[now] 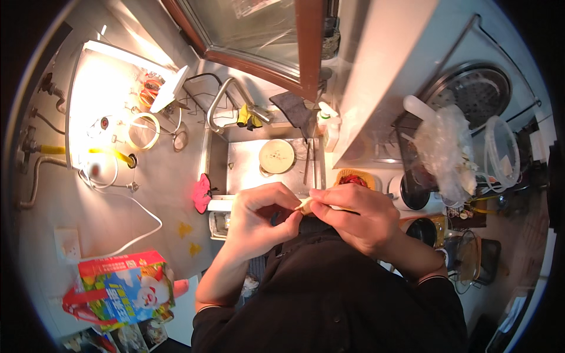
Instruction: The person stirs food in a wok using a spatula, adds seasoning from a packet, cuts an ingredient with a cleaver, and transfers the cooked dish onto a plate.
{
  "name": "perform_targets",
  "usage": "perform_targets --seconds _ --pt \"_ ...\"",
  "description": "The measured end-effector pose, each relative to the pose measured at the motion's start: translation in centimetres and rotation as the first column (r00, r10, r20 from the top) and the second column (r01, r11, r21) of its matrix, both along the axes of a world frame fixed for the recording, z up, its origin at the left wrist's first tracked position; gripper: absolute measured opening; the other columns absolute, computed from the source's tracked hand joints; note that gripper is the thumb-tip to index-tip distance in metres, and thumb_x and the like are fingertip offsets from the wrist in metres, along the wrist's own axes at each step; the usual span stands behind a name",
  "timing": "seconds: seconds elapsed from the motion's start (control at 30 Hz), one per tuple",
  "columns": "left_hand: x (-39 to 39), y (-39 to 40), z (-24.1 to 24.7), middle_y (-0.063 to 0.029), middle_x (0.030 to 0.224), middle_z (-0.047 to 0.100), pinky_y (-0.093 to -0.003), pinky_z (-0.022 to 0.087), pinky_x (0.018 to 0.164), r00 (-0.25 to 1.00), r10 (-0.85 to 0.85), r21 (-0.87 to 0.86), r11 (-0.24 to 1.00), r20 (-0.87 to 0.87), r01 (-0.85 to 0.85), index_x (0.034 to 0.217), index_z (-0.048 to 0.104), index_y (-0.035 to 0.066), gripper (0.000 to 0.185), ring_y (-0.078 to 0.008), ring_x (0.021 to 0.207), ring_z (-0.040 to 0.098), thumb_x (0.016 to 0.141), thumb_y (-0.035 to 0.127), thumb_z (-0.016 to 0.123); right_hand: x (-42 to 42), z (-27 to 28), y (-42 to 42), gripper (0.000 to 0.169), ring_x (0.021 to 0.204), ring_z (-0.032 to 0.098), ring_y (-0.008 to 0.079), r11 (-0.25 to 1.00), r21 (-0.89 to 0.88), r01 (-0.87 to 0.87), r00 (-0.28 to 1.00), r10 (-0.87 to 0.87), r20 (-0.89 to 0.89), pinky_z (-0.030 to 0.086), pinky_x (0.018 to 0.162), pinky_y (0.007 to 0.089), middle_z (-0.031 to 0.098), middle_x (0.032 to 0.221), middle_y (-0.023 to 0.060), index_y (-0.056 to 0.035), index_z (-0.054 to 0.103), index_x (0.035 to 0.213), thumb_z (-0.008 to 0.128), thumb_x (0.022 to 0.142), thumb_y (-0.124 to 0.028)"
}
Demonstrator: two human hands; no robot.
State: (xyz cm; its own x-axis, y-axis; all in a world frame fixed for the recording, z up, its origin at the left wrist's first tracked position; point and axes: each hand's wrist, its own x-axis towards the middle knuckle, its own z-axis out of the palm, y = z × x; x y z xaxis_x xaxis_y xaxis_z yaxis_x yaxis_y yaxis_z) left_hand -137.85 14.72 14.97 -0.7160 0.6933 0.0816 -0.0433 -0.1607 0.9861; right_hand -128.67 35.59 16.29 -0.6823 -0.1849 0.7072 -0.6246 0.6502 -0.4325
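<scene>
My left hand [265, 220] and my right hand [359, 216] meet in front of my chest, at the near edge of the sink. Between their fingertips they pinch a small pale piece [305, 205], too small to name; it could be food. Beyond the hands, a round cream-coloured bowl or dish [276, 156] with small dark bits on it sits in the stainless steel sink [242, 176]. Just past my right hand is a yellow basket [373, 178] holding red items that look like chillies [353, 179], partly hidden by the hand.
A curved metal faucet [214, 103] arches over the sink's back left, with yellow-black gloves [248, 118] beside it. White pump bottles [329, 128] stand at the back right. A pink cloth [202, 194] hangs at the left rim. Farther right are a plastic bag [441, 145] and a black pan [421, 231].
</scene>
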Motion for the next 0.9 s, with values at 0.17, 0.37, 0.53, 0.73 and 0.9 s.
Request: perform_targets --seconds 0.17,0.37,0.53,0.73,0.9 --pt "-5.6 -3.8 -5.8 -0.0016 0.085 0.065 -0.0216 0.045 0.065 0.999 0.041 -0.042 0.998 0.035 -0.040 0.083 0.068 -0.002 0.010 -0.0054 0.076 0.058 0.085 -0.009 0.075 -6.2 -5.2 -4.1 0.018 0.090 0.075 0.0258 0.996 -0.072 0.048 0.995 -0.041 0.096 0.062 0.074 0.0354 0.074 0.104 0.0093 -0.0013 0.075 0.100 0.079 0.083 -0.001" --pt "-9.0 -5.7 -10.5 -0.0010 0.083 0.062 -0.0232 0.046 0.070 0.978 0.090 0.021 0.995 0.188 -0.096 0.081 0.067 -0.001 0.012 -0.0061 0.076 0.057 0.084 -0.009 0.076 -10.7 -8.5 -6.6 0.020 0.090 0.076 0.0273 0.989 -0.137 0.048 0.965 -0.011 0.260 0.063 0.076 0.0349 0.075 0.100 0.0099 -0.0041 0.077 0.102 0.082 0.082 -0.002" --pt "-11.3 -5.6 -11.2 -0.0037 0.084 0.066 -0.0247 0.048 0.068 0.965 0.025 0.075 0.996 0.263 -0.047 0.079 0.066 0.001 0.012 -0.0084 0.074 0.060 0.086 -0.008 0.069 -13.2 -8.6 -7.0 0.036 0.090 0.076 0.0148 0.885 -0.459 0.074 0.778 0.237 0.582 0.063 0.081 0.0285 0.075 0.096 0.0093 -0.0004 0.076 0.121 0.077 0.086 0.010" --pt "-12.5 -4.8 -14.1 -0.0046 0.085 0.068 -0.0295 0.053 0.080 0.924 0.073 0.079 0.991 0.375 -0.110 0.078 0.065 0.002 0.013 -0.0124 0.080 0.065 0.087 -0.007 0.067 -14.7 -14.2 -5.8 0.028 0.096 0.075 0.0162 0.507 -0.818 0.271 0.615 0.563 0.552 0.063 0.087 0.0304 0.076 0.102 0.0084 0.0034 0.074 0.120 0.075 0.092 0.007" --pt "-13.5 -5.7 -18.0 -0.0060 0.081 0.068 -0.0304 0.054 0.082 0.887 0.240 -0.073 0.970 0.395 -0.231 0.079 0.067 0.002 0.012 -0.0142 0.078 0.066 0.086 -0.007 0.068 -16.9 -18.3 -5.4 0.037 0.096 0.072 0.0180 0.227 -0.879 0.419 0.739 0.477 0.476 0.060 0.089 0.0318 0.075 0.110 0.0124 0.0044 0.065 0.135 0.070 0.098 0.001"
